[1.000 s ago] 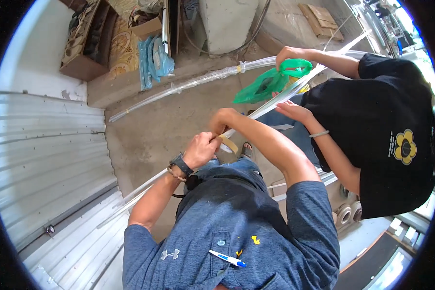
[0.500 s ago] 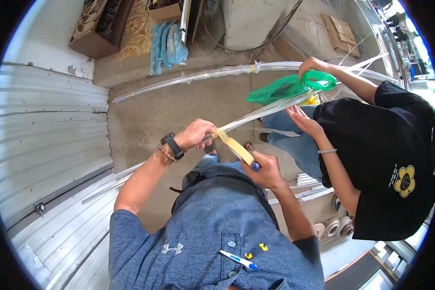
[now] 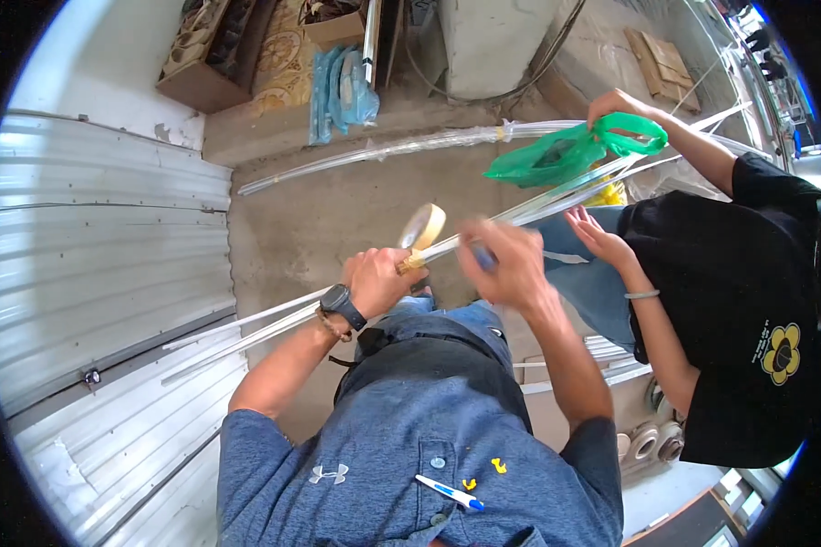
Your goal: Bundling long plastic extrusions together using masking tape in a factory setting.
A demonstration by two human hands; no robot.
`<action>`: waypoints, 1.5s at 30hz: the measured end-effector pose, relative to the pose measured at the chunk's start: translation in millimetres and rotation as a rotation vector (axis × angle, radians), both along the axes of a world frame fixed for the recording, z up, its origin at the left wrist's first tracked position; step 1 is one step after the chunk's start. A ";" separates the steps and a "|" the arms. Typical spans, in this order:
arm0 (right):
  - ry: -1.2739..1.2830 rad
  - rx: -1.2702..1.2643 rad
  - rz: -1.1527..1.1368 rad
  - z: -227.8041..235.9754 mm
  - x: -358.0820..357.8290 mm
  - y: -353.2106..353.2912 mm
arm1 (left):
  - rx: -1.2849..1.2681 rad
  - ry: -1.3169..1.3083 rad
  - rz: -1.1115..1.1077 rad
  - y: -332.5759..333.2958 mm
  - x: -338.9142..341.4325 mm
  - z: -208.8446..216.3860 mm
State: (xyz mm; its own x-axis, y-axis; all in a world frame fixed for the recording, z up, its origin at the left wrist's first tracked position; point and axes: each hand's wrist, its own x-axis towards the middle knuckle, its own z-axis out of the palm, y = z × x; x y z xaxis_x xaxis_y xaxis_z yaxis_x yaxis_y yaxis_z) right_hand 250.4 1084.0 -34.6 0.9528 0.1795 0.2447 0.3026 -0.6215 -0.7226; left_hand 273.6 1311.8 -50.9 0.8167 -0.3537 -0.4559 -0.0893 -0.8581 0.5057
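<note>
Left hand [image 3: 380, 281]: grip closed round a long pale strip bundle [image 3: 442, 248], knuckles up, dark watch [image 3: 336, 298] and braided band at the wrist. Bundle held above the floor [image 3: 328, 219], slanting across it; near ends splayed toward the floor's left edge by the metal wall [image 3: 109, 228], far ends reaching up past the co-worker's arms on the right. Tape roll [image 3: 422, 226], cream, hangs off the bundle just beyond the left hand, its ring tilted up on the far side; a band of tape [image 3: 417, 259] lies round the strips beside the thumb. Right hand [image 3: 504, 263]: just right of the roll, near the bundle, motion-blurred, fingers curled; something blue [image 3: 483, 259] shows at them, but cannot tell whether the grip is clamped on it or apart. Co-worker at right, black shirt [image 3: 721, 310]: one hand [image 3: 616, 108] grips a green plastic bag [image 3: 556, 153] over the far part of the bundle; the other [image 3: 602, 239], palm up, is just below the strips, contact unclear. Second, film-wrapped bundle [image 3: 365, 150] lies on the floor near its far edge, along the raised step. On that step, blue-wrapped pieces [image 3: 342, 96]. Blue-and-white pen [image 3: 449, 491] on the wearer's shirt front.
</note>
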 end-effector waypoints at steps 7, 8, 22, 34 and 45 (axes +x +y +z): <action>0.950 -0.598 0.478 -71.7 87.7 60.4 | -0.021 0.005 -0.050 -3.4 -27.0 0.7; 0.964 -0.602 0.606 -85.9 83.8 61.0 | -0.014 0.006 -0.045 -4.9 -29.6 -2.3; 0.357 -0.152 -0.090 11.6 0.9 31.8 | -0.518 0.026 -0.074 22.3 18.2 -67.0; 0.316 0.995 -0.945 -2.2 40.8 -145.9 | -0.245 0.116 0.016 3.1 24.6 -44.5; 0.458 -0.134 -1.215 -120.4 104.4 -209.5 | -0.243 0.063 0.041 3.7 3.8 -51.5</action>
